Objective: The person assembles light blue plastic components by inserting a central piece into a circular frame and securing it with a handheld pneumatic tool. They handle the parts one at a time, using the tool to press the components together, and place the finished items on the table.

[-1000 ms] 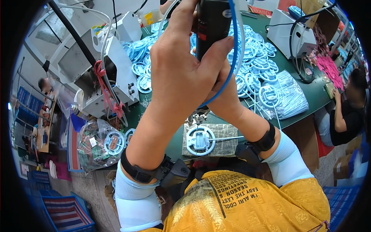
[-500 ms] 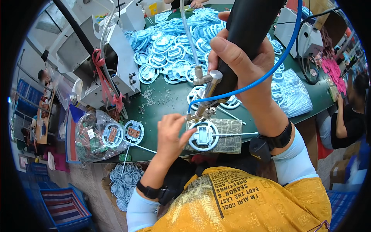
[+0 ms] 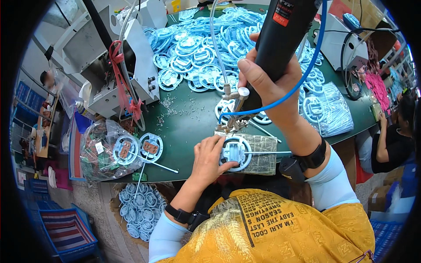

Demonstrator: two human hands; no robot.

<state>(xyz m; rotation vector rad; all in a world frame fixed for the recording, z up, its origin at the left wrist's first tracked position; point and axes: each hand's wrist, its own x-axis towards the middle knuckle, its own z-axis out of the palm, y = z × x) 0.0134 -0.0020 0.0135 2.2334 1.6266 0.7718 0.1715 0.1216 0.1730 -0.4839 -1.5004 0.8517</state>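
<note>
A black power screwdriver (image 3: 280, 41) is gripped in my right hand (image 3: 274, 85), its metal nose pointing down and fed by a clear tube and a blue hose. The nose hangs at the upper edge of a light-blue round plastic part (image 3: 234, 152) with a long thin stem pointing right. That part lies on a taped, greyish-green block (image 3: 266, 166) at the table's near edge. My left hand (image 3: 206, 160) holds the part at its left side, the thumb by the lower rim and the fingers along the upper left. Whether the nose touches the part I cannot tell.
Light-blue parts (image 3: 193, 55) heap across the far table (image 3: 184, 125). Small screws (image 3: 169, 107) lie scattered left of centre. Two parts with brown boards (image 3: 150, 149) rest beside a plastic bag (image 3: 98, 149). A grey machine (image 3: 140, 65) stands left. A person (image 3: 394, 131) sits at right.
My left hand has come down onto the part's left side, from hovering by the screwdriver's nose. The screwdriver has lowered slightly in my right hand.
</note>
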